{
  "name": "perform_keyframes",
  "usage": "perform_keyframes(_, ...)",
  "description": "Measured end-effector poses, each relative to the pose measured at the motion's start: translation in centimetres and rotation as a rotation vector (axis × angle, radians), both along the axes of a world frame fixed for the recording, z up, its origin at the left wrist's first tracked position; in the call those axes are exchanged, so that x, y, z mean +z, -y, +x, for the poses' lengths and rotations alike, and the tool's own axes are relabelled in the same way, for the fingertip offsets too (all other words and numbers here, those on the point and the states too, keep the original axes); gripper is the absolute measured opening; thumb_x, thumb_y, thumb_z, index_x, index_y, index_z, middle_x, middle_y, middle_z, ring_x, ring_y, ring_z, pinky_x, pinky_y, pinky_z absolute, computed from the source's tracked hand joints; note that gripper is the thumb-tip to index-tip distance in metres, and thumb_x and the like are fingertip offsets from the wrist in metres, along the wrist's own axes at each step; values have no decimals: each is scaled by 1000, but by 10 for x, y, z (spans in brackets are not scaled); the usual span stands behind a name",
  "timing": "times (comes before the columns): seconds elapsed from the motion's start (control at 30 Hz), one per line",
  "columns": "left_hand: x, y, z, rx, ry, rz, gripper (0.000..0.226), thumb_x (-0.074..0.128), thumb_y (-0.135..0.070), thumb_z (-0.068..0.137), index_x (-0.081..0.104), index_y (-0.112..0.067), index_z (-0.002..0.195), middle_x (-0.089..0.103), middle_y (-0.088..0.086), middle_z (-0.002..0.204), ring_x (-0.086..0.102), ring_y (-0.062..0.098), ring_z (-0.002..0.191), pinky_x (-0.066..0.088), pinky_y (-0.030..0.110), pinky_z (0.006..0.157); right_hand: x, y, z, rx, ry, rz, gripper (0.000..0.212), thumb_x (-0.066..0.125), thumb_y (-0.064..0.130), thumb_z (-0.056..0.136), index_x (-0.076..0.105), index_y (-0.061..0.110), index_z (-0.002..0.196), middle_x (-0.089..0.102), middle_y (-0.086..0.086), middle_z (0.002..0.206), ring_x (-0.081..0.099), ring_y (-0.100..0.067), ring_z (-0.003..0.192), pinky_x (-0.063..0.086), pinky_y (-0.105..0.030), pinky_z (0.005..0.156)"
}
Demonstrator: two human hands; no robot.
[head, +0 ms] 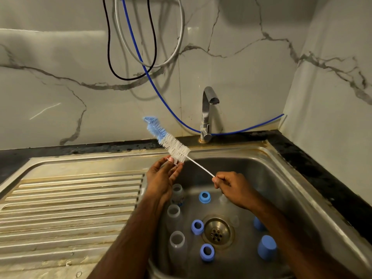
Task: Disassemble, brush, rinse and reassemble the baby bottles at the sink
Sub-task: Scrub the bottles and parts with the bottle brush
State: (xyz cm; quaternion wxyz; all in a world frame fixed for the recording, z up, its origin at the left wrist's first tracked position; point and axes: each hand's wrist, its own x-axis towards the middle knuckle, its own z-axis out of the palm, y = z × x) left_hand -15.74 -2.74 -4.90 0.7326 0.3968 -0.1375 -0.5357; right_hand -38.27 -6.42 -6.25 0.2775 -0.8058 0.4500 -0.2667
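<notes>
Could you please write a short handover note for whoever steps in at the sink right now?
Right hand pinches the bottle brush by its wire handle; left hand holds a small clear part at the bristles.
In the sink: three open bottles at left, three blue rings, two blue caps.
Done: disassembly. Left: brushing, rinsing, reassembly. Tap shows no water.

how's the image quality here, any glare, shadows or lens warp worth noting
Head view: wide-angle warp bows the counter edge and the drainboard; soft glare patches sit on the glossy marble wall, and the hanging cables cast doubled shadows on it; the sink basin is dim; the bottle brush, left hand and right hand look sharp, with no obvious motion blur.
</notes>
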Motion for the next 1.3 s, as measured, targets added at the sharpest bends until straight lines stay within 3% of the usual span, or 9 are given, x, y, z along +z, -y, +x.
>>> perform_keyframes(0.1,-2,1,4,103,34,29,24,62,-10,97,63,-5,121,72,17,113,75,26,99,61,36,84,0,1,-2,19,-54,-36,30,52,28,103,59,28,73,56,11,62,56,3,64,41,-16,64)
perform_keyframes(0.2,-3,3,13,177,43,50,25,62,-10,97,62,-7,122,71,15,112,74,25,100,61,34,81,0,6,-12,27,-99,-31,30,52,30,102,60,26,73,58,7,65,56,-3,65,49,-26,67)
perform_keyframes(0.43,-7,3,-17,22,392,17,20,56,-6,100,64,-5,118,76,12,98,73,21,86,61,34,81,-8,4,1,-20,-73,-147,30,47,35,102,58,22,77,60,1,67,59,-11,65,54,-37,66)
perform_keyframes(0.5,-7,5,-14,60,365,14,21,58,-8,99,64,-4,119,75,13,101,74,21,89,61,36,84,-6,6,-2,-30,-66,-157,30,48,35,102,59,22,77,60,1,67,59,-12,65,53,-37,66)
perform_keyframes(0.67,-2,3,15,221,65,16,20,61,-8,98,64,-7,117,71,15,110,73,23,98,60,31,81,5,10,-19,17,-124,-70,28,53,29,101,61,27,75,60,5,69,58,-5,69,47,-22,67)
perform_keyframes(0.87,-11,5,-13,5,386,29,24,54,-3,101,63,2,122,73,19,105,70,19,84,59,33,81,-5,5,-2,-7,-75,-155,27,50,33,101,61,22,79,60,2,66,59,-11,65,52,-34,66)
perform_keyframes(0.93,-7,5,-11,7,348,-9,24,55,-4,100,63,0,122,73,17,103,71,20,85,59,33,83,-4,9,-4,-21,-30,-164,27,51,32,101,63,23,78,62,3,67,60,-10,66,52,-33,66)
perform_keyframes(1.17,10,-1,26,230,-115,-99,20,53,-3,100,63,-8,117,64,18,122,69,26,107,57,39,95,5,22,-39,28,-62,-5,32,57,24,100,63,25,69,60,9,61,53,-3,57,43,-24,64)
perform_keyframes(1.3,7,-2,28,160,47,-75,17,55,-4,99,66,-10,111,69,15,116,70,25,105,61,33,85,8,15,-39,66,9,97,29,56,22,101,66,20,74,58,3,59,52,-6,57,46,-27,63)
